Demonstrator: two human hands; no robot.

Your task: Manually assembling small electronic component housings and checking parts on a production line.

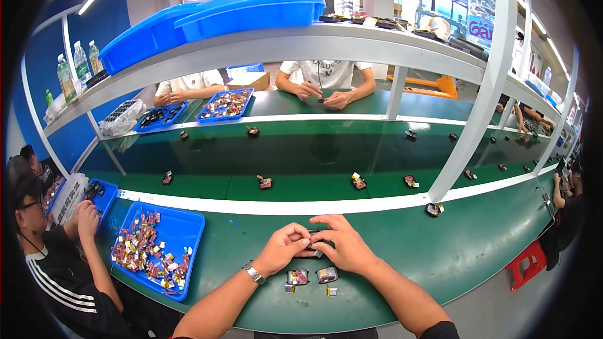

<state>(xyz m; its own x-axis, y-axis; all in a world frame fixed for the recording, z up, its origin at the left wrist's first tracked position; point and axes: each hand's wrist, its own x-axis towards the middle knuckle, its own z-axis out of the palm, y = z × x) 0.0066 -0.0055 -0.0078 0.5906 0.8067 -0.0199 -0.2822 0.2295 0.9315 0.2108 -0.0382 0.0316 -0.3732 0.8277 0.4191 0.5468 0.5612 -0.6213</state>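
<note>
Both my hands meet over the green bench near its front edge. My left hand (286, 249), with a metal watch on its wrist, pinches a small dark-cased electronic unit (306, 253). The thumb and fingers of my right hand (344, 246) close on the same unit from the other side. Fingers hide most of it. Just below lie two open dark housings, the left one (298, 277) and the right one (326, 274), with reddish and pale parts inside. A small silver battery pouch with yellow tape hangs by each, one battery (289, 289) left and another battery (331, 292) right.
A blue tray (198, 238) of loose circuit boards with batteries stands left. Beyond a white rail (270, 206), several units, such as this unit (266, 182), lie on a green belt (301, 191). A white post (475, 113) rises right. Co-workers sit left, opposite and right.
</note>
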